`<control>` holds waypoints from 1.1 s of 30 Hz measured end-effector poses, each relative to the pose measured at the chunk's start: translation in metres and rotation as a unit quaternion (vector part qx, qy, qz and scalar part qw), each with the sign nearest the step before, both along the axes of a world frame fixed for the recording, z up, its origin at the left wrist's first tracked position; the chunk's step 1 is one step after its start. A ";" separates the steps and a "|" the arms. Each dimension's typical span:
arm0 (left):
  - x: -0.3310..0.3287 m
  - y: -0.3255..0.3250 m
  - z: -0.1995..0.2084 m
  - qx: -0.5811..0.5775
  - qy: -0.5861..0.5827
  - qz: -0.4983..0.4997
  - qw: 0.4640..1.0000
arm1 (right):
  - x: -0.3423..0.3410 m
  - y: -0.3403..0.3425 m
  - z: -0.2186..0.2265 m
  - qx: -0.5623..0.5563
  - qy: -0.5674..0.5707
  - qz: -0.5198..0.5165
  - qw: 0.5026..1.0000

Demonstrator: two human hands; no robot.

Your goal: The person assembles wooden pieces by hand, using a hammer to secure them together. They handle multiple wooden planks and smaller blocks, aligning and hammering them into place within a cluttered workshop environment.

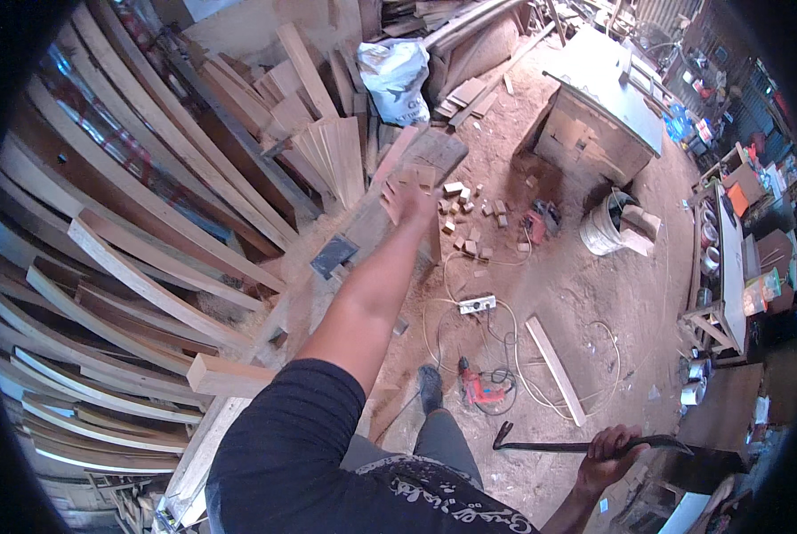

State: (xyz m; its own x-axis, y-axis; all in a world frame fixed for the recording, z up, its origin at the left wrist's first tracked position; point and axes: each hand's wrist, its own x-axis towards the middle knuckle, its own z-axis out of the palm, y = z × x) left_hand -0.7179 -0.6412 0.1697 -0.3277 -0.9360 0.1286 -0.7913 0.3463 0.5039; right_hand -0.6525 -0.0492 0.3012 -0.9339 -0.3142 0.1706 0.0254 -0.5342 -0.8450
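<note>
Over the surface (443, 149), the left hand (407, 203) is placed at a wood block (423, 174); whether it is gripped cannot be told. Rightward, a pry bar (550, 447) is held by the right hand (614, 450), best kept clear of the left.

I count one pry bar (550, 447), one power strip (478, 304), two red power tools (481, 388).

You have a long, thin, black metal bar (550, 447) in your right hand (614, 452). It lies sideways, with a bent hook on its left end and a curved right end. A light-brown wooden piece (426, 173) sits at your left hand (407, 203).
</note>
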 end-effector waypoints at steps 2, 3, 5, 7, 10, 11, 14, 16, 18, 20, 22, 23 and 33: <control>-0.001 -0.018 -0.003 0.028 -0.006 -0.022 0.999 | -0.011 -0.004 0.000 0.039 -0.002 0.011 0.999; 0.004 -0.017 -0.009 0.029 0.050 -0.030 0.998 | -0.019 -0.012 0.001 0.054 -0.001 0.030 0.998; 0.020 0.020 -0.024 -0.009 0.171 -0.061 0.983 | -0.029 -0.021 -0.005 0.042 -0.036 0.098 0.994; 0.057 0.080 -0.026 -0.121 0.300 -0.144 0.935 | -0.044 -0.035 -0.015 0.023 -0.069 0.188 0.980; 0.184 0.172 -0.017 -0.099 0.344 -0.297 0.885 | -0.041 -0.111 0.017 0.005 -0.121 0.305 0.944; 0.237 0.202 -0.001 -0.027 0.336 -0.367 0.867 | -0.042 -0.133 0.020 0.001 -0.107 0.372 0.922; 0.397 0.261 0.032 -0.004 0.249 -0.412 0.877 | -0.003 -0.223 0.074 -0.047 -0.041 0.532 0.844; 0.487 0.299 0.020 0.259 0.377 -0.183 0.870 | 0.037 -0.275 0.109 -0.069 -0.013 0.608 0.791; 0.571 0.318 0.013 0.149 0.332 -0.105 0.926 | 0.083 -0.311 0.136 -0.087 -0.025 0.681 0.727; 0.652 0.335 0.005 -0.019 0.251 0.002 0.968 | 0.146 -0.344 0.160 -0.096 -0.023 0.748 0.656; 0.719 0.356 0.016 -0.089 0.191 0.187 0.960 | 0.227 -0.366 0.185 -0.099 -0.001 0.803 0.587; 0.752 0.360 0.008 -0.117 0.179 0.262 0.941 | 0.271 -0.375 0.192 -0.105 0.004 0.816 0.568; 1.024 0.309 -0.034 -0.244 0.112 0.667 0.695 | 0.669 -0.447 0.232 -0.155 0.081 0.883 0.436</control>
State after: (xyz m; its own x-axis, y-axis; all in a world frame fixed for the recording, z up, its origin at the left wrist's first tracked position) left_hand 0.3062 -0.3323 0.1358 0.8690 -0.2149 0.4457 -0.4934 -0.4460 0.7468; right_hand 0.0169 -0.4964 0.5327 0.7486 -0.4576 0.4798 0.5819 0.1066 -0.8062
